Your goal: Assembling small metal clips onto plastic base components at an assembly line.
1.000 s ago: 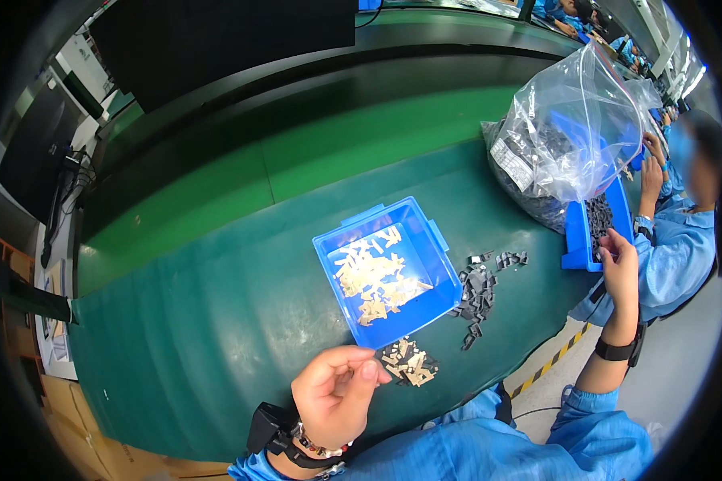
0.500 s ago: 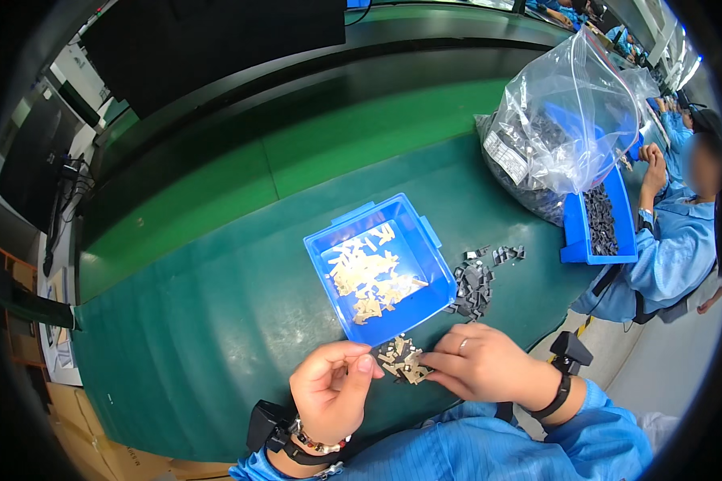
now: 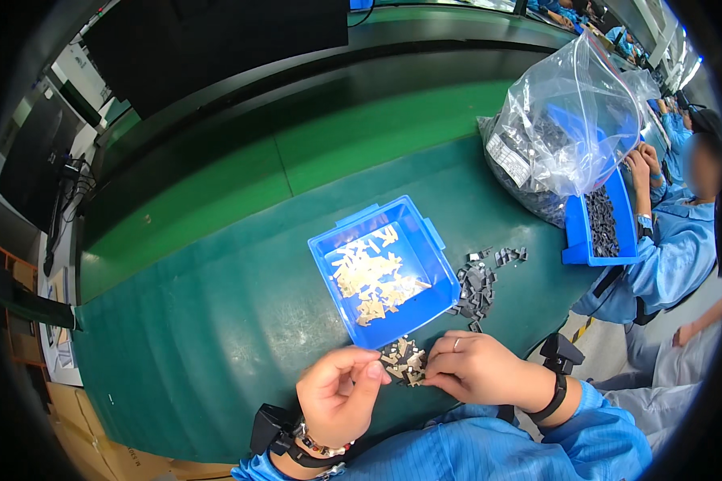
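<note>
My left hand (image 3: 341, 390) is closed in a pinch, thumb against forefinger, at the left side of a small heap of tan and dark pieces (image 3: 405, 360). Whatever the fingertips hold is too small to make out. On the heap's right side my right hand (image 3: 477, 367) is also closed, its fingertips down at the pieces. What lies between them is hidden. Just beyond the heap stands a blue plastic bin (image 3: 421, 301) with many flat tan pieces (image 3: 369, 272) inside. A pile of small black parts (image 3: 476, 289) lies to the right of the bin.
At the far right, a large clear bag (image 3: 537, 152) of dark parts leans by a second blue bin (image 3: 603, 259) holding black parts. A co-worker in a blue sleeve (image 3: 670, 256) sits beyond it. The green mat (image 3: 200, 321) covers the table; a black screen (image 3: 217, 48) stands behind.
My right fingertips have shifted slightly at the heap. A black part now lies nearer my right hand, below the pile. The co-worker's hands have moved down toward the second bin.
</note>
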Motion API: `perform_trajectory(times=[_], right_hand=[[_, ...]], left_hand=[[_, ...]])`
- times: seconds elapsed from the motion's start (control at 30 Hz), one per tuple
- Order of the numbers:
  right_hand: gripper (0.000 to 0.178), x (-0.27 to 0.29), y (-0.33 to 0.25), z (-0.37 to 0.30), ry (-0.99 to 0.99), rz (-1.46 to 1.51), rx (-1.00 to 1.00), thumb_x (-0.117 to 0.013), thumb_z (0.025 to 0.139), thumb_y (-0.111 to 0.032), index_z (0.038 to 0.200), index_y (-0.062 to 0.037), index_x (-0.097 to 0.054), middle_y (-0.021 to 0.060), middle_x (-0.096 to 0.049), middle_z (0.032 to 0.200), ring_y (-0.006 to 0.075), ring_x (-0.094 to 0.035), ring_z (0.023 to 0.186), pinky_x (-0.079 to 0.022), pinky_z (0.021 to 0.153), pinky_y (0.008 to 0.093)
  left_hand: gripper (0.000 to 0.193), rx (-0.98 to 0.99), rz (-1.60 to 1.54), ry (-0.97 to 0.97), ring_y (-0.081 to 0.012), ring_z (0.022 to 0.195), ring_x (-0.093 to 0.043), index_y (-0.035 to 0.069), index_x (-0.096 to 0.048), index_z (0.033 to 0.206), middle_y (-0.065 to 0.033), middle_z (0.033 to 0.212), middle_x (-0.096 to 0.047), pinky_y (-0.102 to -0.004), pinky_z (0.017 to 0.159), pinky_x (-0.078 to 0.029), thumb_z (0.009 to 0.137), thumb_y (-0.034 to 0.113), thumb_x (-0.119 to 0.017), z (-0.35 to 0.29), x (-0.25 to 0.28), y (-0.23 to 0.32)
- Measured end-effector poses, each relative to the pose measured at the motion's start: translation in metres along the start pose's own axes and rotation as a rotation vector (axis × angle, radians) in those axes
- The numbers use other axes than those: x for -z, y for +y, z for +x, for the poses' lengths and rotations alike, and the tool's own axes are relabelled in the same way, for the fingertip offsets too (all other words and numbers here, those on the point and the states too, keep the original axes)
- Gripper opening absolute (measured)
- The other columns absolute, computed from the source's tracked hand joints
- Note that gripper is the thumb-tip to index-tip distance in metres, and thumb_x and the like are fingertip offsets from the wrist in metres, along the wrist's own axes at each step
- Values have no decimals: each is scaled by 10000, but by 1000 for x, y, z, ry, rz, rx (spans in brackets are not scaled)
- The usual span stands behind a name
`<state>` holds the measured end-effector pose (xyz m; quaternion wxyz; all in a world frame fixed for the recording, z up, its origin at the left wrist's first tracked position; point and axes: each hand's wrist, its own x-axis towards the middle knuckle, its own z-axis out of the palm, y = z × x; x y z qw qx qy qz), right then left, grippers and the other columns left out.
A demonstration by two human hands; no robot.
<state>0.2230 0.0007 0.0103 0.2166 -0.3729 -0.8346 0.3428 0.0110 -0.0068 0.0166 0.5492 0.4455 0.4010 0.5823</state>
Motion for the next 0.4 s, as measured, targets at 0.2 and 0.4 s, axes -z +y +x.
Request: perform_trajectory(times=[0.2, 0.4], right_hand=[[51, 10, -15, -1, 166, 634, -273, -711, 826, -15, 862, -32, -679, 54, -671, 848, 143, -616, 727, -480, 657, 280], [113, 8, -22, 8, 225, 1096, -379, -721, 869, -99, 979, -77, -705, 34, -676, 881, 144, -628, 797, -493, 717, 258]], left_hand=[[169, -173, 358, -132, -136, 641, -627, -39, -651, 990, -95, 780, -671, -253, 593, -498, 823, -44, -680, 0, 6, -8], [225, -158, 388, -280, -153, 619, -619, -23, -670, 999, -74, 771, -673, -269, 585, -493, 786, 19, -728, 7, 1, 0]])
